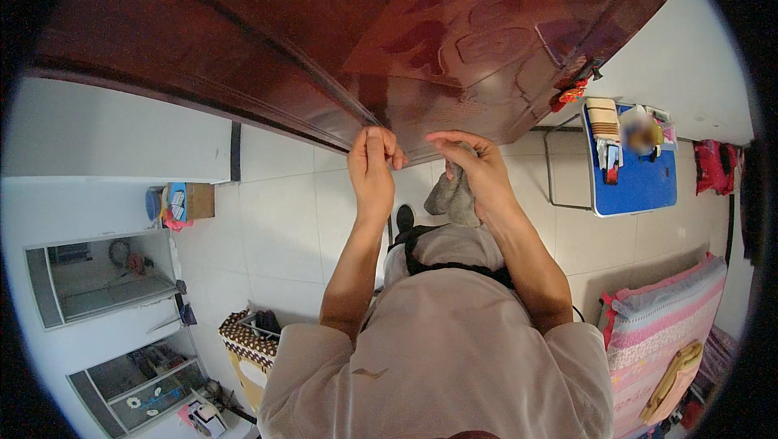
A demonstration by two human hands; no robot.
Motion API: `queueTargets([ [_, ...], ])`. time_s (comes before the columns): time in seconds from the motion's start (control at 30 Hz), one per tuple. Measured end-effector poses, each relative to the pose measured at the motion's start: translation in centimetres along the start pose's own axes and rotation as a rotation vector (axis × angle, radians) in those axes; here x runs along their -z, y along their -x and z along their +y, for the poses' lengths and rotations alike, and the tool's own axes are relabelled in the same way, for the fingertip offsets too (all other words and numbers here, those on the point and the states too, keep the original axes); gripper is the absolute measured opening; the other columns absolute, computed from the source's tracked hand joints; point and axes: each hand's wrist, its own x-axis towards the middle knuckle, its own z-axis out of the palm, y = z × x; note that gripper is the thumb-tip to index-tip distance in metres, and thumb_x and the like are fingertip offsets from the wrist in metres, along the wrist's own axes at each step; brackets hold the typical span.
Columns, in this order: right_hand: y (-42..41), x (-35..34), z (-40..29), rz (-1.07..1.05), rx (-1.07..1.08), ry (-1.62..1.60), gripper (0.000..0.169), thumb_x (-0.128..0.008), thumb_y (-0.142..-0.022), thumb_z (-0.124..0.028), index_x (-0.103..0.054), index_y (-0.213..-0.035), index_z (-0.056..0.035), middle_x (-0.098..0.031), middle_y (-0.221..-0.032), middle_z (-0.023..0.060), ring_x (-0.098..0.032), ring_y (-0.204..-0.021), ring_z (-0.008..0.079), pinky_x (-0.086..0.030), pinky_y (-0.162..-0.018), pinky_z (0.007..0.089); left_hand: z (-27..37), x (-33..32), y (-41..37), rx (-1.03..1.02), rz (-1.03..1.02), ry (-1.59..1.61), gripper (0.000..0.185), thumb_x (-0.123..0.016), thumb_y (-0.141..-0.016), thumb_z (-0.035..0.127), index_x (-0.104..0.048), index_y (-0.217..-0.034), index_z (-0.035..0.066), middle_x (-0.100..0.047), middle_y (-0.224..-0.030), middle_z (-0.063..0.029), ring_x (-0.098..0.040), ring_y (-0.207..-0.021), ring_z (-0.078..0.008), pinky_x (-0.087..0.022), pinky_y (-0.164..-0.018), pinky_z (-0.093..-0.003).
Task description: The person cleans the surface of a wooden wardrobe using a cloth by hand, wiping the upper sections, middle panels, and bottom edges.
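Observation:
A glossy dark red door (292,32) with carved panels fills the top of the view. My left hand (373,156) is at its lower part with the fingers curled in, and nothing shows between them; whether it touches the door is unclear. To its right, my right hand (477,162) holds a crumpled grey cloth (454,199) that hangs below the palm. The thumb and forefinger of that hand point towards the door. Along the door's right edge sits a dark handle with a red ornament (572,94).
A blue folding table (635,187) with a phone (611,173) stands at right. Below it is a bed with pink bedding (662,342). At left are a cardboard box (199,200), windows (109,278) and a polka-dot covered stand (246,336). Pale tiles (279,220) cover the floor.

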Motion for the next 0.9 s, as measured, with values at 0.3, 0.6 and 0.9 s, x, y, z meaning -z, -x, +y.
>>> queueTargets([
  [0.3,-0.5,0.6,0.9,0.012,0.019,-0.005,0.019,-0.073,-0.09,-0.014,-0.078,-0.105,-0.0039,-0.068,-0.081,-0.0002,-0.052,-0.066,0.0065,-0.041,-0.062,0.0221,-0.5,1.0,-0.6,0.234,0.048,0.436,0.012,-0.061,-0.103,0.019,-0.065,-0.103,0.007,-0.064,-0.094,-0.0012,-0.058,-0.077,-0.01,-0.051,-0.073,-0.0272],
  [0.6,-0.6,-0.2,1.8,0.09,0.472,0.469,0.024,-0.081,-0.083,-0.011,-0.077,-0.106,-0.0061,-0.067,-0.088,0.0062,-0.062,-0.081,0.0163,-0.05,-0.075,0.0293,-0.2,0.5,0.1,0.223,0.105,0.224,0.015,-0.067,-0.099,0.013,-0.069,-0.109,0.001,-0.071,-0.101,-0.0092,-0.07,-0.091,-0.0184,-0.058,-0.078,-0.0277],
  [0.9,-0.8,-0.1,2.4,0.173,0.738,0.711,0.021,-0.081,-0.082,-0.009,-0.077,-0.102,-0.0086,-0.06,-0.084,0.0082,-0.062,-0.077,0.022,-0.05,-0.067,0.0312,0.2,-0.7,0.7,0.202,0.064,0.028,0.017,-0.064,-0.102,0.015,-0.067,-0.109,0.0,-0.073,-0.105,-0.0136,-0.073,-0.095,-0.0206,-0.06,-0.078,-0.0287],
])
